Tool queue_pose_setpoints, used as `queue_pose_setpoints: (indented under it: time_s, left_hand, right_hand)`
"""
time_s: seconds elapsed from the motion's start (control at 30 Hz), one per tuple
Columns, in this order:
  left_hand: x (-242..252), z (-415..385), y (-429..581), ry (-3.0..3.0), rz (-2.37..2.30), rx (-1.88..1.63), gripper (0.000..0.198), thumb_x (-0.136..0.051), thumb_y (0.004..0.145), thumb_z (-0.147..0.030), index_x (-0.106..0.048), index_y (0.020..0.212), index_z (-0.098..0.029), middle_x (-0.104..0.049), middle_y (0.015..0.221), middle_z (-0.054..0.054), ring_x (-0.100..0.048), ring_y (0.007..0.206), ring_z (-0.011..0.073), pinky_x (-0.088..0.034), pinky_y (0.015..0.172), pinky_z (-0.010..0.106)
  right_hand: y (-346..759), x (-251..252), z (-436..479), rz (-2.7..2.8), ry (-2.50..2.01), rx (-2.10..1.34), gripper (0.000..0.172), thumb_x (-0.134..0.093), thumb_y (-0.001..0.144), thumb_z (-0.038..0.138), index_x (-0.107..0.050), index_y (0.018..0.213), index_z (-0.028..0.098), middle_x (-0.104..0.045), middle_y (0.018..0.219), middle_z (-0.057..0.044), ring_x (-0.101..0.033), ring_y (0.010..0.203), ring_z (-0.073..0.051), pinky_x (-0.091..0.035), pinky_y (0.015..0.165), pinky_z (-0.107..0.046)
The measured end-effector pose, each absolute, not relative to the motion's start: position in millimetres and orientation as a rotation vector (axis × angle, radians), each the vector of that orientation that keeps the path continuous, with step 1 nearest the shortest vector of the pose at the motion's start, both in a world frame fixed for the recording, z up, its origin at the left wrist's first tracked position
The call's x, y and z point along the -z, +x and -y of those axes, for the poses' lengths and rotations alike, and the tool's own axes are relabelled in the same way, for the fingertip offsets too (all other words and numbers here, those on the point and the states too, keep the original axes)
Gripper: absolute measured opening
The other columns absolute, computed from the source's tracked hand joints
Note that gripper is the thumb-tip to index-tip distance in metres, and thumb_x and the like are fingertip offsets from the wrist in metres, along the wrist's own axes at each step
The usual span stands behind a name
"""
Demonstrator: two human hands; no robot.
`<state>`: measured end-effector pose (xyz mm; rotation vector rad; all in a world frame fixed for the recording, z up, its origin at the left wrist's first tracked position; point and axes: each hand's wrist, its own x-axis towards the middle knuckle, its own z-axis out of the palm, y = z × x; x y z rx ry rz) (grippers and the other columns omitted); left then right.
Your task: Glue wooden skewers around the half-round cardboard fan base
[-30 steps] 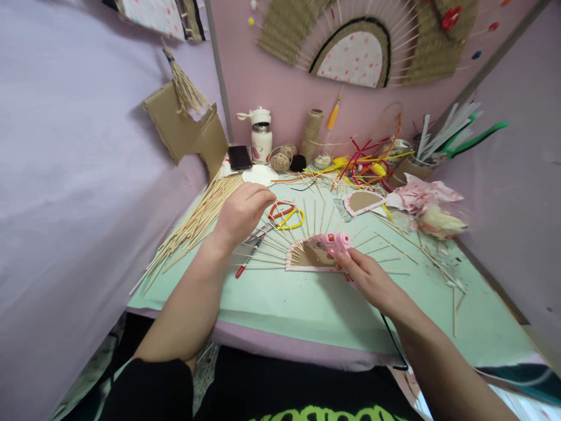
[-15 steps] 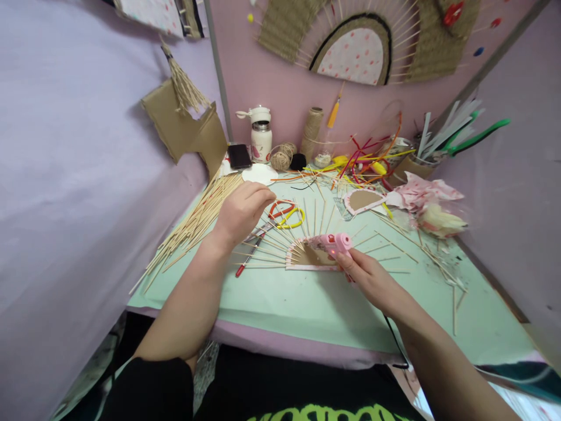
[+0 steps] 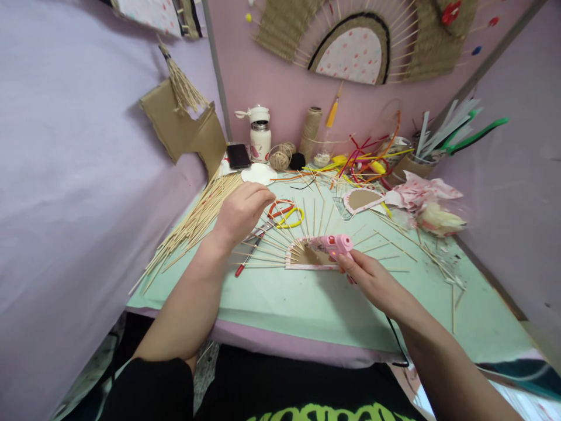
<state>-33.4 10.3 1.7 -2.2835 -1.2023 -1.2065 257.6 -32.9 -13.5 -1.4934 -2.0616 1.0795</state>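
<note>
My right hand [image 3: 366, 275] is wrapped round the grip of a pink hot glue gun [image 3: 335, 244]. The gun's nozzle points left, over a half-round cardboard piece [image 3: 322, 260] edged in pink-dotted fabric. Thin wooden sticks [image 3: 265, 250] fan out from this piece on the table. To the upper left, my left hand [image 3: 243, 213] is closed in a pinch at the outer end of one thin stick; its fingertips are partly hidden. Scissors [image 3: 287, 215] with red and yellow handles lie under the fan, beside a red-tipped tool [image 3: 239, 270].
A pile of loose sticks [image 3: 193, 219] lies at the left. Along the back stand a white bottle [image 3: 260, 143], a phone [image 3: 238, 156], twine [image 3: 283, 156] and coloured pipe cleaners [image 3: 363, 155]. At the right are a second half-round piece [image 3: 363, 200], crumpled fabric [image 3: 425, 193] and green-handled pliers [image 3: 480, 134].
Both hands stay nearly in place, with the glue gun's nozzle still over the cardboard piece. The whole view has shifted very slightly.
</note>
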Motion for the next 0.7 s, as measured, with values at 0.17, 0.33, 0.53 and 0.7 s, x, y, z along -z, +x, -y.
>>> queue_pose_setpoints:
  time_s: [0.17, 0.33, 0.53, 0.7]
  left_hand:
    - [-1.2, -10.6, -33.6, -2.272, 1.184, 1.19, 0.02, -0.049, 0.097, -0.026, -0.064, 0.088, -0.017, -0.07, 0.087, 0.006, -0.062, 0.085, 0.016, -0.049, 0.076, 0.03]
    - [0.4, -11.5, -32.7, -2.283, 1.164, 1.169, 0.02, -0.049, 0.097, -0.026, -0.064, 0.088, -0.017, -0.07, 0.087, 0.006, -0.062, 0.085, 0.016, -0.049, 0.076, 0.03]
    - [1.3, -11.8, -32.5, -2.314, 1.167, 1.163, 0.02, -0.049, 0.097, -0.026, -0.064, 0.088, -0.018, -0.069, 0.087, 0.006, -0.062, 0.085, 0.0163, -0.049, 0.076, 0.03]
    - [4.8, -14.6, -33.4, -2.331, 1.182, 1.118, 0.021, -0.048, 0.098, -0.026, -0.065, 0.089, -0.019, -0.069, 0.088, 0.006, -0.062, 0.085, 0.0162, -0.049, 0.076, 0.03]
  right_hand:
    - [257.1, 13.5, 32.6, 2.057, -1.495, -1.074, 0.047, -0.039, 0.09, 0.061, -0.055, 0.074, 0.02, -0.054, 0.066, 0.0, -0.047, 0.062, -0.016, -0.038, 0.059, -0.027]
    - [256.9, 12.3, 31.6, 2.055, -1.511, -1.097, 0.049, -0.038, 0.087, 0.065, -0.054, 0.074, 0.021, -0.052, 0.063, 0.001, -0.048, 0.063, -0.017, -0.039, 0.061, -0.028]
    - [258.9, 6.0, 32.4, 1.959, -1.507, -1.2, 0.052, -0.041, 0.086, 0.067, -0.058, 0.075, 0.019, -0.051, 0.063, 0.0, -0.048, 0.061, -0.016, -0.04, 0.058, -0.028]
    - [274.9, 10.3, 38.6, 1.696, -1.502, -1.205, 0.054, -0.043, 0.087, 0.068, -0.063, 0.081, 0.018, -0.056, 0.067, -0.001, -0.052, 0.062, -0.014, -0.042, 0.056, -0.025]
